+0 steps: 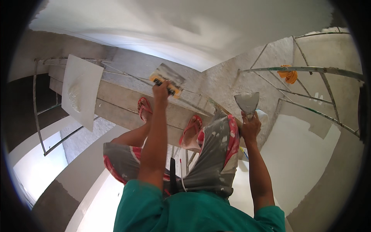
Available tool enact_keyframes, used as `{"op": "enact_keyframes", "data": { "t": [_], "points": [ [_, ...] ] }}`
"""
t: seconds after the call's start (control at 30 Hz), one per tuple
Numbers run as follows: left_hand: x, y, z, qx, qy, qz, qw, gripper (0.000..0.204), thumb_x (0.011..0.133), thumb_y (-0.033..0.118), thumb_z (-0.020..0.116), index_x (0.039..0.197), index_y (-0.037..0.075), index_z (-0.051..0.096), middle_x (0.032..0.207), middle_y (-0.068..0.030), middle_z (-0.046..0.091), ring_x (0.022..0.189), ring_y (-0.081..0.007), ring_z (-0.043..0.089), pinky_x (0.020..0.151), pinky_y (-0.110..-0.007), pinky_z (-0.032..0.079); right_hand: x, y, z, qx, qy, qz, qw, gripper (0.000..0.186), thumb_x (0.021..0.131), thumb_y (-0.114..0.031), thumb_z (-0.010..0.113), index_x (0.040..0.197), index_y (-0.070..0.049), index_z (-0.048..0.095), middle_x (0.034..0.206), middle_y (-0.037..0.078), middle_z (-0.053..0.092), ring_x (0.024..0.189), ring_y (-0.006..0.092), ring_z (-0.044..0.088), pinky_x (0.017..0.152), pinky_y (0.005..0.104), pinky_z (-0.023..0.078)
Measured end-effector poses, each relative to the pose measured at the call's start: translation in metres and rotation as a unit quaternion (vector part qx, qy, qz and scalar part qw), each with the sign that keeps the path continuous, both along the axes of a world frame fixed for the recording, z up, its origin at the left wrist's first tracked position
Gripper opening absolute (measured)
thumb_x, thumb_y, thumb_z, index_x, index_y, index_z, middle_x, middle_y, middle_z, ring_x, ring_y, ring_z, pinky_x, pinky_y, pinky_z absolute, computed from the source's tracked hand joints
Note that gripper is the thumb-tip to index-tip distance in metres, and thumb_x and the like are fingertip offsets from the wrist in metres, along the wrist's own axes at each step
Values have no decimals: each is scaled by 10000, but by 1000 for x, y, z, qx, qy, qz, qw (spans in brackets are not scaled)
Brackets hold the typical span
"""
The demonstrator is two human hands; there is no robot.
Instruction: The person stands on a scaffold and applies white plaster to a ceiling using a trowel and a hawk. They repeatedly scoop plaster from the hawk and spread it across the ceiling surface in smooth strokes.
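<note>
My left hand (162, 89) grips a steel trowel (170, 72) with a yellow and black handle, held out over the plank platform (121, 110). On the right, my right hand (250, 127) holds a wide putty knife (247, 100), blade pointing away from me. A whitish round object (262, 116), perhaps a container, is partly hidden behind that hand. To the left, a large pale board (89, 77) carries a patch of white paste (74, 98).
My sandalled feet (189, 131) rest on the planks. Scaffold frames (326, 70) stand either side, the right one with an orange cloth (288, 75). A smooth white surface (185, 27) spans the top. Patchily coated walls (301, 162) and bright openings (38, 162) are below.
</note>
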State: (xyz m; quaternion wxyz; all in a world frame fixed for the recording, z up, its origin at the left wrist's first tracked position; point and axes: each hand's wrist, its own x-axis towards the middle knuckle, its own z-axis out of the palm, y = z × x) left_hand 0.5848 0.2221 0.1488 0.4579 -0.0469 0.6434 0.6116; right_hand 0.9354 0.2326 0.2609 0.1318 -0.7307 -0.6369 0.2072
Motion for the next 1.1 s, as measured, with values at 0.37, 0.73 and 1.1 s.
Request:
{"op": "enact_keyframes", "data": {
  "t": [0.37,0.73,1.1],
  "points": [
    [59,134,-214,-88,-97,24,991,309,709,137,672,918,-47,538,797,-120,600,604,-196,592,449,-305,483,-2,-6,-1,3,62,61,996,275,776,-107,647,988,52,571,834,183,659,719,302,650,678,379,489],
    [56,192,-280,-86,-119,65,987,300,724,127,664,968,12,534,852,-102,597,671,-221,603,495,-331,498,-33,1,10,-103,168,-129,972,252,804,-48,621,1018,71,558,908,130,653,808,186,631,735,301,499],
    [51,211,-271,-2,-156,77,985,263,741,102,631,977,23,548,862,-93,598,706,-225,601,543,-362,482,-25,-4,5,-90,199,-123,968,293,787,-91,646,1004,83,554,871,139,660,770,207,647,686,314,505]
  ]
}}
